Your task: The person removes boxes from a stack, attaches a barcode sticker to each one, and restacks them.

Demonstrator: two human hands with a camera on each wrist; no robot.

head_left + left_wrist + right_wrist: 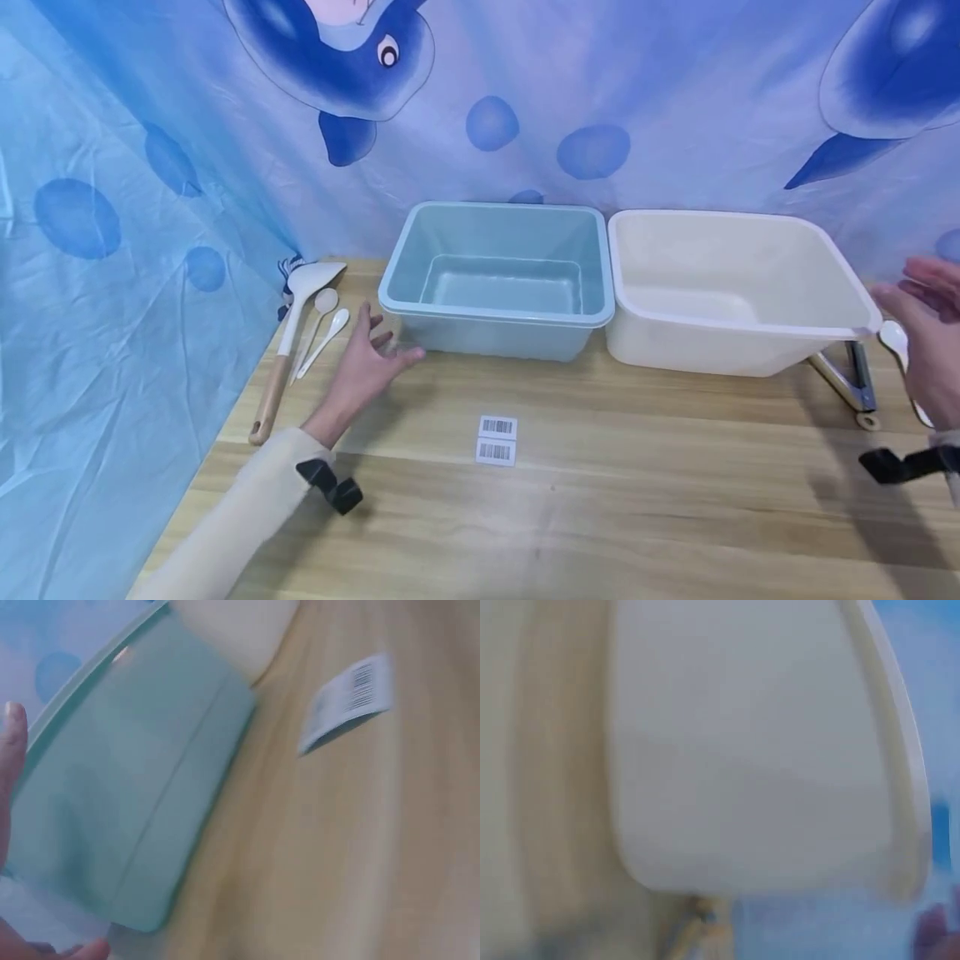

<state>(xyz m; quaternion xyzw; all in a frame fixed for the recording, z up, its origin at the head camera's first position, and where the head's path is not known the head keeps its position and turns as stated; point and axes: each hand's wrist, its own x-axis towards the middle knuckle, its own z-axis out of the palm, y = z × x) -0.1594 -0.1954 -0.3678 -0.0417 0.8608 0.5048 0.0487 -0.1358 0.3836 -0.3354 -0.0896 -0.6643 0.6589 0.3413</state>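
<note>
A light blue plastic basin [495, 333] and a white plastic basin [697, 346] stand side by side against the curtain. Beside the blue basin's left front corner is my left hand [363, 367], its thumb and fingers spread with nothing between them. In the left wrist view, parts of that hand flank the blue basin's side [135, 765]. At the right edge of the head view, my right hand [930, 342] is by the white basin's right rim, fingers extended and apparently holding nothing. Whether its thumb touches the rim I cannot tell. The right wrist view is blurred.
On the left lie a white turner-like utensil with a wooden handle [281, 367] and two small spoons [326, 337]. Metal tongs [843, 383] and another spoon [896, 337] lie at the right. Two barcode labels [496, 452] are on the wooden table [600, 517]. A blue curtain [465, 50] hangs behind.
</note>
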